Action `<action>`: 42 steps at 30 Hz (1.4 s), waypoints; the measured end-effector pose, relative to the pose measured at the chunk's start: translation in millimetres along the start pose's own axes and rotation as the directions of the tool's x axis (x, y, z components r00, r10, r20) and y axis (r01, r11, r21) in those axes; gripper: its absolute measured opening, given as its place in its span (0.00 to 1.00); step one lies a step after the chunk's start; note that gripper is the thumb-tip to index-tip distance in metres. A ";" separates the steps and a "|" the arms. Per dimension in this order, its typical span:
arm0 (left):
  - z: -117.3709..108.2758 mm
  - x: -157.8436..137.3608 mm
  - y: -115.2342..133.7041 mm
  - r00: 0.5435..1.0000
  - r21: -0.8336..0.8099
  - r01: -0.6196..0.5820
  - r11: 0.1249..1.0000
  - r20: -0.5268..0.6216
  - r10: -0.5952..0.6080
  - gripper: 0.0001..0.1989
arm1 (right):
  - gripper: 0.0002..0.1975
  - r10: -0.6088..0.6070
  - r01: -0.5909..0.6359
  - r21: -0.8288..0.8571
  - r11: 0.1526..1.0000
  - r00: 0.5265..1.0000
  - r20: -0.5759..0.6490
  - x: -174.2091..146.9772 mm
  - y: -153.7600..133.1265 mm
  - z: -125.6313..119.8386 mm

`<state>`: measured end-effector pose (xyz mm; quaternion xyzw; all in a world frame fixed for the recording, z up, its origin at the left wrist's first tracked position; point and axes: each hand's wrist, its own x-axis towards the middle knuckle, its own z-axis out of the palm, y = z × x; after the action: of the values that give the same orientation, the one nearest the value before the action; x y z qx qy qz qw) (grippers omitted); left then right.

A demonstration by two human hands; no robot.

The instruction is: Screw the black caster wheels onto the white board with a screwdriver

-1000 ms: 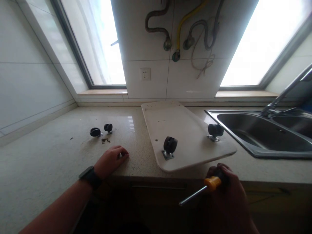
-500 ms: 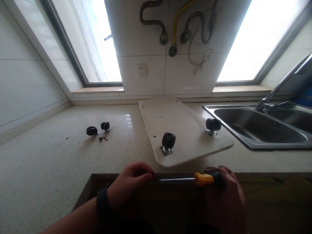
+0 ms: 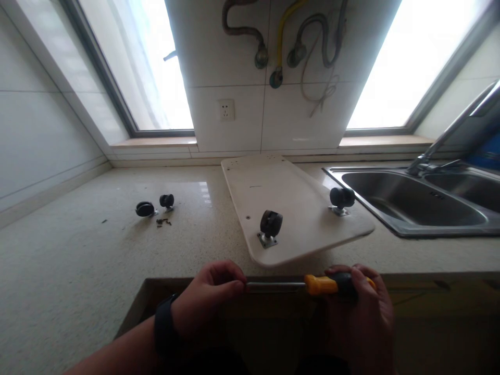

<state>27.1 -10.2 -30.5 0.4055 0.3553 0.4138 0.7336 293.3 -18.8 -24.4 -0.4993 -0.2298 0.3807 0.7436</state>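
Note:
My right hand (image 3: 361, 307) is wrapped round the yellow and black handle of a screwdriver (image 3: 321, 285), held level with its shaft pointing left. The shaft's tip meets the pinched fingertips of my left hand (image 3: 214, 291); whatever is between them is hidden. Just beyond my hands lies a cream board (image 3: 291, 200) with rounded corners. Two black casters stand on metal plates at its near end: a near caster (image 3: 270, 226) and a right caster (image 3: 341, 200). To the left on the counter lie two loose casters, one tipped over (image 3: 145, 209) and one smaller-looking (image 3: 166, 201), beside several screws (image 3: 163, 222).
The speckled counter (image 3: 97, 260) ends at an edge under my hands. A steel sink (image 3: 394, 229) with a faucet (image 3: 449, 135) is at the right. Behind are a tiled wall with a socket (image 3: 225, 110), hoses (image 3: 322, 26) and two windows.
The screwdriver has shifted left, so its tip now reaches my left fingertips, where a small gap was before. The view has shifted slightly.

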 end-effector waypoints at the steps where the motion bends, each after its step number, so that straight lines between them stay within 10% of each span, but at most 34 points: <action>1: 0.1 0.4 -0.1 1.000 -0.001 0.005 1.000 -0.002 -0.005 0.11 | 0.15 0.000 0.000 0.004 1.000 1.000 -0.005 0.0 0.0 0.0; 9: -0.5 3.4 0.1 0.999 0.036 0.018 0.999 -0.044 -0.017 0.14 | 0.16 -0.126 0.126 -0.017 0.992 0.992 0.014 -0.6 -1.3 -4.3; 18: 1.7 4.0 6.0 0.993 0.313 -0.035 0.949 -0.098 0.069 0.13 | 0.10 -0.464 0.493 -0.144 0.858 0.865 0.191 -13.6 -9.7 -18.9; 34: 3.6 -3.5 5.2 0.922 0.614 -0.222 0.758 -0.121 0.368 0.04 | 0.18 -0.234 0.266 -0.266 0.927 0.961 0.146 -2.7 -15.2 -11.4; 42: 1.9 -4.0 4.9 0.877 0.661 -0.284 0.695 -0.113 0.466 0.02 | 0.21 0.058 -0.036 -0.134 0.990 0.984 0.166 6.0 -6.5 -13.7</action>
<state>25.5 -12.8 -24.6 0.6290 0.4777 0.4656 0.3991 309.0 -23.2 -24.0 -0.5180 -0.3049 0.4234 0.6778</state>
